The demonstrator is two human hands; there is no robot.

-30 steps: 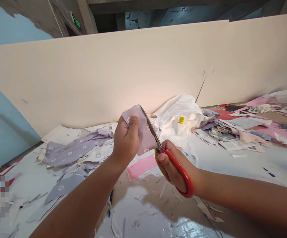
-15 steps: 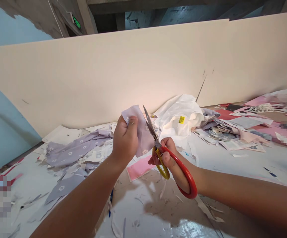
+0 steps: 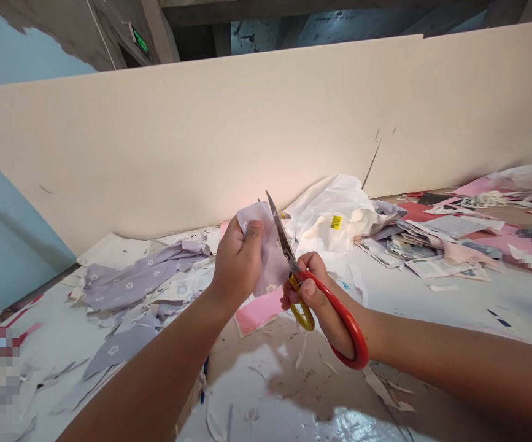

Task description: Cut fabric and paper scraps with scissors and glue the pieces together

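My left hand (image 3: 238,261) is closed on a small lilac fabric piece (image 3: 269,250) with pale flower prints, held upright above the table. My right hand (image 3: 321,301) grips scissors (image 3: 314,291) with one red and one yellow handle loop. The scissor blades point up and away, lying along the right edge of the lilac piece. A pink patch (image 3: 260,310) lies on the table just below both hands.
Lilac fabric scraps (image 3: 141,276) lie left on the white table (image 3: 454,307). Crumpled white sheet (image 3: 334,215) and printed paper stacks (image 3: 422,248) sit behind and right. A tall beige board (image 3: 247,135) walls off the back. Offcuts litter the near table.
The scissor handles spread apart, with the yellow loop now showing separately. My left hand shifted the lilac piece slightly right, closer to the blades.
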